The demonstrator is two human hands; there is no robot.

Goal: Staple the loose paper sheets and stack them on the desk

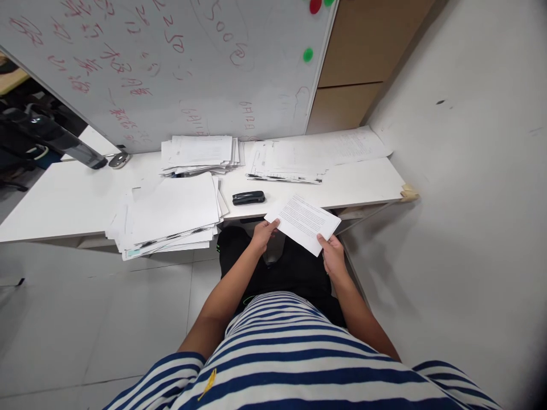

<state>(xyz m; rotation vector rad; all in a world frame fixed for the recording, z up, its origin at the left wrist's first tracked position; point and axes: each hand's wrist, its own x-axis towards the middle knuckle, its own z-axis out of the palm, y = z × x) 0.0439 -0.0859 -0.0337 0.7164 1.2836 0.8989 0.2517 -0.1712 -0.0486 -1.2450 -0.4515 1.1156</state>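
Note:
Printed sheets of paper [304, 222] are held between my two hands, tilted, just off the front edge of the desk. My left hand [265, 234] pinches their left corner, thumb on top. At the right end, my right hand [332, 254] grips the near corner, also with the thumb over the print. How many sheets there are, I cannot tell. A black stapler [248, 197] lies on the desk a little beyond my left hand, apart from it.
A thick paper stack [175, 205] overhangs the white desk's [359, 182] front edge at left. Behind lie another stack [200, 151] and loose papers [286, 161]. A bottle [64, 139] and a mouse [119, 160] stand at far left. The whiteboard [171, 74] rises behind; a wall [465, 171] bounds the right.

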